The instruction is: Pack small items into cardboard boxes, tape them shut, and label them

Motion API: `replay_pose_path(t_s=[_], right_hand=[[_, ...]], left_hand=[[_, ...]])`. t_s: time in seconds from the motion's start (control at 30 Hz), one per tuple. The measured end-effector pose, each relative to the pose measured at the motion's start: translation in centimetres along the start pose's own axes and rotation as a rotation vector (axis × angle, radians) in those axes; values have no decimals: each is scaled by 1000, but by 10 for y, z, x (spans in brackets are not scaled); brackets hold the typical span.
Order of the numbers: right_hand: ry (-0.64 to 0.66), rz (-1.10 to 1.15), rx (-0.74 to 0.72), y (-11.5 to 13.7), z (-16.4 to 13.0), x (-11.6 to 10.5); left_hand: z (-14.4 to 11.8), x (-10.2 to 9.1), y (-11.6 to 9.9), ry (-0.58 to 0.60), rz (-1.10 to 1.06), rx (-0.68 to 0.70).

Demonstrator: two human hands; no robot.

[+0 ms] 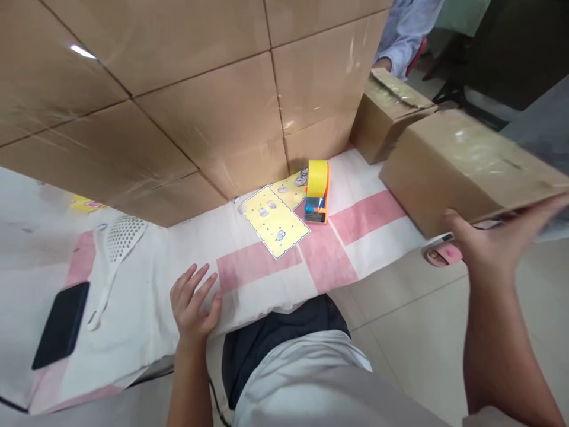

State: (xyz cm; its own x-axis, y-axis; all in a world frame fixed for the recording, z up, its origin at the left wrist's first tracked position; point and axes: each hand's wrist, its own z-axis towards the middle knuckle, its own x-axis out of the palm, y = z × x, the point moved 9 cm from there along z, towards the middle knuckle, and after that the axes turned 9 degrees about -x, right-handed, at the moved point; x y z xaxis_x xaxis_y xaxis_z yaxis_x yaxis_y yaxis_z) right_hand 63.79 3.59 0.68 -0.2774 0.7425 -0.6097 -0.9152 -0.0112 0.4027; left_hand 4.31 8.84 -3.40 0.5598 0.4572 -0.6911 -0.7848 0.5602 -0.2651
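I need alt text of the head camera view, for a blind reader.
A person's right hand is against a cardboard box at the right of a table; the open left hand is near a yellow patterned sheet and a tape dispenser. Stacked cardboard boxes stand behind.

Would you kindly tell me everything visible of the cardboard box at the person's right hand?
The cardboard box is brown, with flat sides and a top that looks closed, crossed by glossy, clear-looking tape. It is angled at the right end of the cloth-covered table, reaching beyond the edge. The right hand is against it, with the thumb on the near face. Another box stands just behind; whether the two touch is unclear.
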Motion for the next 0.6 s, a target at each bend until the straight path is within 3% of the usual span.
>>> replay_pose_path(t_s=[0.1, 0.2, 0.37, 0.6], right_hand=[[-90, -31, 115, -4, 10, 15], [-46, -42, 186, 0, 27, 43], [-23, -53, 302, -7, 55, 72], [82, -71, 270, -31, 67, 91]], left_hand=[[3, 11, -2, 71, 32, 13], [5, 9, -2, 74, 42, 8], [8, 9, 2, 75, 26, -21], [8, 13, 2, 115, 20, -16]])
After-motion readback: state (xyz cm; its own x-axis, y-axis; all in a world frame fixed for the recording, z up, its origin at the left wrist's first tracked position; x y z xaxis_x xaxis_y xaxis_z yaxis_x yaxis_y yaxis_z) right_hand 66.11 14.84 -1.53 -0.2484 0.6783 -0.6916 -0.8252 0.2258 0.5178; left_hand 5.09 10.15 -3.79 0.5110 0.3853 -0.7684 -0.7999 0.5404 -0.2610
